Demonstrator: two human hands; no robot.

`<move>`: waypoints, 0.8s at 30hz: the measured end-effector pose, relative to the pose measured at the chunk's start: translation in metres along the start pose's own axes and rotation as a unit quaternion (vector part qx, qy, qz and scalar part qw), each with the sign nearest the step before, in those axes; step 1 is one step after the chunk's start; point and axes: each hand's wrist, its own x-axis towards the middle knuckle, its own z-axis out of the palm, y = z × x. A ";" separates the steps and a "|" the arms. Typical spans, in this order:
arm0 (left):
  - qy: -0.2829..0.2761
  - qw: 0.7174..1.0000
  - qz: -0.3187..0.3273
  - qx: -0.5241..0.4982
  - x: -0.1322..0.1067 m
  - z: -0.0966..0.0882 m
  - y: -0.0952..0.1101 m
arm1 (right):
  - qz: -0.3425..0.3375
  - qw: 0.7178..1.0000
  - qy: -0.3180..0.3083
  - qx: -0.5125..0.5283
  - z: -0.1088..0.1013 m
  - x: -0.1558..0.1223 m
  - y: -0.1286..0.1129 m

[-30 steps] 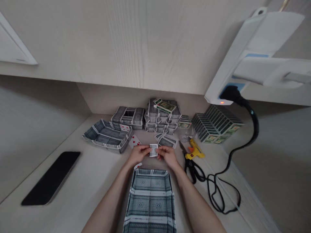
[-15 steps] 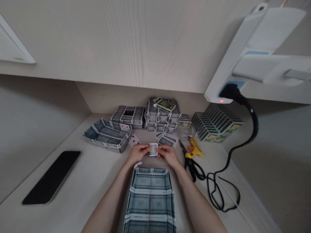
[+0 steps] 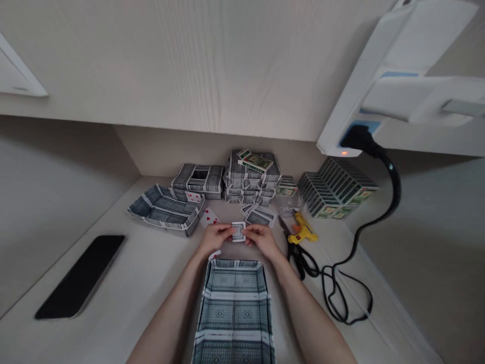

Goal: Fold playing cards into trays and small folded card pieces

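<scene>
Between my two hands is a small playing card [image 3: 238, 231], its patterned back facing me and its outline shorter than a full card. My left hand [image 3: 215, 237] pinches its left edge, and my right hand [image 3: 262, 239] pinches the right edge. Just in front of my body, between my forearms, lies a long open tray made of playing cards [image 3: 234, 313]. Face-up heart cards [image 3: 209, 217] lie beyond my left hand. Past my right hand several loose cards [image 3: 260, 216] are spread back side up.
A second card tray [image 3: 166, 207] sits back left, near card-covered boxes [image 3: 252, 177]. To the right lie black-handled scissors [image 3: 303, 260], a yellow glue gun [image 3: 303, 228] with its black cord [image 3: 364, 227], and stacked card packs [image 3: 337, 189]. A dark flat pad [image 3: 81, 277] lies left.
Both hands keep their pinch on the small card, with hardly any movement. The whole view has shifted slightly.
</scene>
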 end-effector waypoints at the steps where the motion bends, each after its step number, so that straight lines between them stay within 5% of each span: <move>1: 0.006 1.000 -0.003 0.001 0.000 0.000 0.001 | 0.000 1.000 0.000 0.001 0.000 0.000 0.000; 18: 0.054 0.998 0.016 0.006 -0.005 0.012 0.006 | -0.012 1.000 0.008 0.014 0.001 0.003 0.002; 24: 0.078 0.992 0.070 0.066 -0.004 0.010 0.002 | -0.011 1.000 0.002 0.016 0.003 0.003 0.002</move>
